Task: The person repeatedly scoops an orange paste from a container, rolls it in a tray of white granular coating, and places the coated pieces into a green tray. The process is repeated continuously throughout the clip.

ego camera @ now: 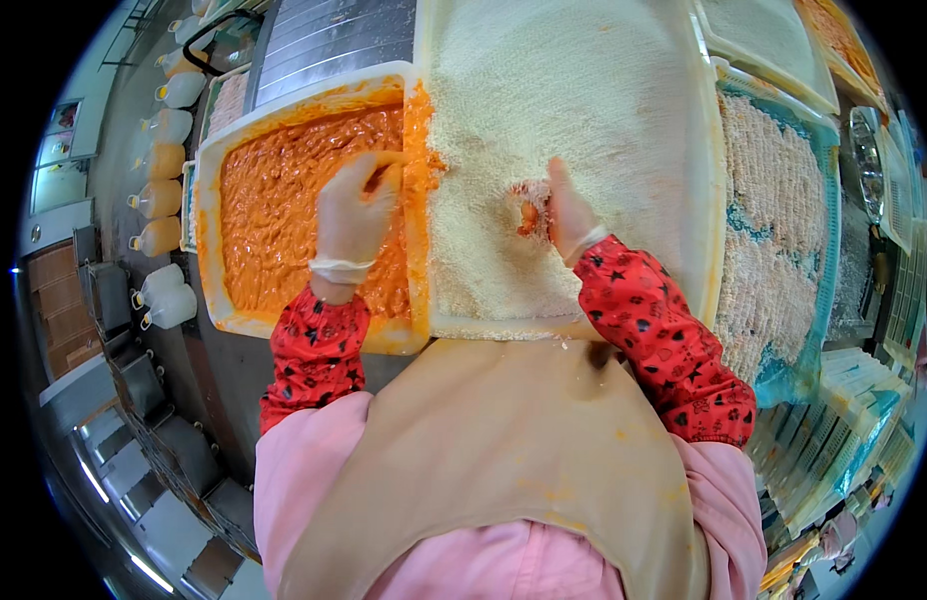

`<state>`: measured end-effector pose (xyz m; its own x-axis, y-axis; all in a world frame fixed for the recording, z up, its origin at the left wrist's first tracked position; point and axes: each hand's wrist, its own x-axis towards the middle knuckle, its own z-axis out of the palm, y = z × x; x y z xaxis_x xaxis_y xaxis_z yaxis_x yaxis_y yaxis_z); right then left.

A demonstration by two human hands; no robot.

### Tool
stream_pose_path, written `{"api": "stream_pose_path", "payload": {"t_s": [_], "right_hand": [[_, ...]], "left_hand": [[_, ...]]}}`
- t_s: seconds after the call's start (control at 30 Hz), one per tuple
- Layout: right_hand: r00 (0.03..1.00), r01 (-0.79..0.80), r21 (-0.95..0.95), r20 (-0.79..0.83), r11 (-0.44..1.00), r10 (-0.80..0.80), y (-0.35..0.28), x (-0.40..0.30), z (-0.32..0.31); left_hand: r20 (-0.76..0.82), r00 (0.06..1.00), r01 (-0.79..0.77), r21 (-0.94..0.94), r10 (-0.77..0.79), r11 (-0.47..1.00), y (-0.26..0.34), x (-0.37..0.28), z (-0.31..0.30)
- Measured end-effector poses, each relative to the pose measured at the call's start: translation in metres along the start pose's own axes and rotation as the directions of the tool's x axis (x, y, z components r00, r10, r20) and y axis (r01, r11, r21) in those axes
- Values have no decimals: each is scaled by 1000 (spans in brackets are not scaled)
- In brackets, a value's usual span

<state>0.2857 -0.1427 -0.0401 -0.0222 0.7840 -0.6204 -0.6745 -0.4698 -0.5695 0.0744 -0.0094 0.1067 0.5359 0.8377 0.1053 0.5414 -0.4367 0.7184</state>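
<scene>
My left hand [358, 206], in a thin pale glove, is over the right part of a white tub [208, 225] of wet orange-coated pieces [276, 202]. Its fingers are curled near the tub's right wall; whether they hold anything is hidden. My right hand [572, 210], also gloved, is low over white crumbs [561, 97] in a large pale tray [508, 328]. It has its thumb raised and orange pieces partly coated with crumbs [529, 210] at its fingers. Orange batter is smeared along the wall between tub and tray.
On the right stands a blue-lined basket [829, 225] with rows of crumbed pieces [771, 172]. A ridged metal surface [336, 45] lies beyond the tub. Plastic jugs [163, 199] line the floor at left. Stacked crates [846, 427] stand at lower right, near people in the distance.
</scene>
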Motion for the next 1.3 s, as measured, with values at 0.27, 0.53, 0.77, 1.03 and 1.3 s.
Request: {"api": "stream_pose_path", "payload": {"t_s": [0.27,0.53,0.77,1.03,1.3], "right_hand": [[953,300,331,-135,895,-269,-58,-126,-26],[596,638,43,-660,769,-458,-80,-343,-156],[-26,278,-463,-880,842,-475,-72,-359,-366],[-79,211,-760,-640,614,-765,-102,-333,-417],[46,-394,-755,-586,525,-809,-32,-415,-434]], "left_hand": [[12,999,32,212,-35,977,-42,-13,-2],[104,967,159,472,-234,867,-105,-32,3],[165,951,156,471,-261,868,-121,-19,21],[113,970,139,460,-213,877,-141,-28,3],[113,938,165,687,-327,708,-152,-11,-22]]}}
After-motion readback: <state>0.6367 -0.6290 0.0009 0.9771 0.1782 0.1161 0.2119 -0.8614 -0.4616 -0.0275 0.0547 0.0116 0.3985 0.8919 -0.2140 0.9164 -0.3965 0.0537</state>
